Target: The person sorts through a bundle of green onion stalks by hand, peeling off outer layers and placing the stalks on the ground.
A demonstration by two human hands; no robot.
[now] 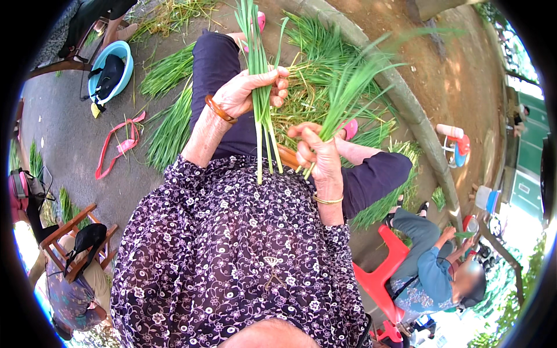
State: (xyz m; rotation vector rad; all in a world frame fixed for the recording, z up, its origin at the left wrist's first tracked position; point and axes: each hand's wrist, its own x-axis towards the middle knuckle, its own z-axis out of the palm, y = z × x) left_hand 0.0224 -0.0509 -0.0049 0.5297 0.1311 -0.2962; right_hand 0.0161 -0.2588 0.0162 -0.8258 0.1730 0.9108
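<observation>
My left hand point(246, 95) is closed round an upright bunch of garlic chives point(250, 43). Its pale stem ends hang below my fingers, over my lap. Lower and to the right, my right hand point(319, 153) grips a second, looser bunch of garlic chives point(342, 98). Those leaves slant up to the right, and their tips are smeared by motion. The two bunches are apart. Beyond my hands, between my legs, lies a heap of loose chives and yellowed straw point(307, 98).
More chives point(171, 130) lie in piles on the pavement to the left, near a pink strap point(129, 145) and a light blue basin point(129, 72) with a black bag. A stone kerb point(400, 95) curves along the right. A co-worker point(435, 272) sits near a red plastic stool point(377, 284).
</observation>
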